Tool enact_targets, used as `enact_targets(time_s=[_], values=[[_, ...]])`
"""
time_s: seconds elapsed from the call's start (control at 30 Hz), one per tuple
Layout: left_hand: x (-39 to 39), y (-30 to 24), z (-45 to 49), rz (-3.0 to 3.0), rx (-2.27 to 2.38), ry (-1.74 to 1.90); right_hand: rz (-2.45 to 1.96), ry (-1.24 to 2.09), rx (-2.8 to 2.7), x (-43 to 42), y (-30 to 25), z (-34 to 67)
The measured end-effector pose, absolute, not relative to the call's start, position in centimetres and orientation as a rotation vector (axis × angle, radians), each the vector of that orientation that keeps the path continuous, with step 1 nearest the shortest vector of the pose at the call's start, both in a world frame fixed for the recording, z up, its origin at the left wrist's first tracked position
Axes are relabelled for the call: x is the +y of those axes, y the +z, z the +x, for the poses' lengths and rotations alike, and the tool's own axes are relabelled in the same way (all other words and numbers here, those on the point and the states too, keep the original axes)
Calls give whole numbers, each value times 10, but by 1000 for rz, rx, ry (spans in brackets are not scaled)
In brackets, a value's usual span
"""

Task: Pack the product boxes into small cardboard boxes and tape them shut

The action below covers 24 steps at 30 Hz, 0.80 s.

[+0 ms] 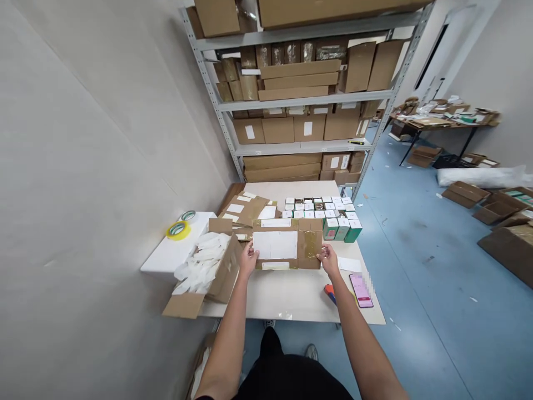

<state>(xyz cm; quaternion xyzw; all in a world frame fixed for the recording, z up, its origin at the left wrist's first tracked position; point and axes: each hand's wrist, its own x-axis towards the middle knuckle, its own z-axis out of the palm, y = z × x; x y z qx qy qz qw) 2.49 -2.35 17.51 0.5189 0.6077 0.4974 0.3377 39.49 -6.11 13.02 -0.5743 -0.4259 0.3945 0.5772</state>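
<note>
A flat piece of brown cardboard point(308, 261) with white labels and shiny tape is held up above the table between both hands. My left hand point(249, 259) grips its left edge, thumb on the front beside the large white label point(275, 245). At the opposite edge my right hand point(328, 260) pinches the cardboard the same way. Several small white-and-green boxes point(342, 228) stand in rows just behind it. Below my right forearm lies a red-and-blue tool point(330, 293), partly covered. A phone point(361, 290) with a pink screen rests to its right.
An open carton point(227, 272) full of white paper stands at the left table edge. Tape rolls point(178, 230) lie on a white surface beyond it. More cardboard point(245, 208) is stacked behind. Shelving point(300, 147) with cartons rises at the back, and open boxes point(465, 194) sit on the floor at right.
</note>
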Motion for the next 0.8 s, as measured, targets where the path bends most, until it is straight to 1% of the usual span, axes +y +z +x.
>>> enact_targets(time_s=[0.17,0.3,0.4,0.57,0.67,0.8], values=[[-64,148,14,1212,1716,1339,-1406,924,-1051,-77,101,377],[-78,123,2,1165,1760,1327,-1459,940,-1035,-84,82,365],[-83,105,-4,1142,1722,1317,-1447,1018,-1000,-90,69,355],[-98,76,-4,1199,1662,1165,-1481,1118,-952,-109,47,331],[-105,65,-4,1197,1636,1141,-1560,1122,-876,-118,42,317],[-104,64,-8,1190,1542,1139,-1540,1119,-807,-123,54,307]])
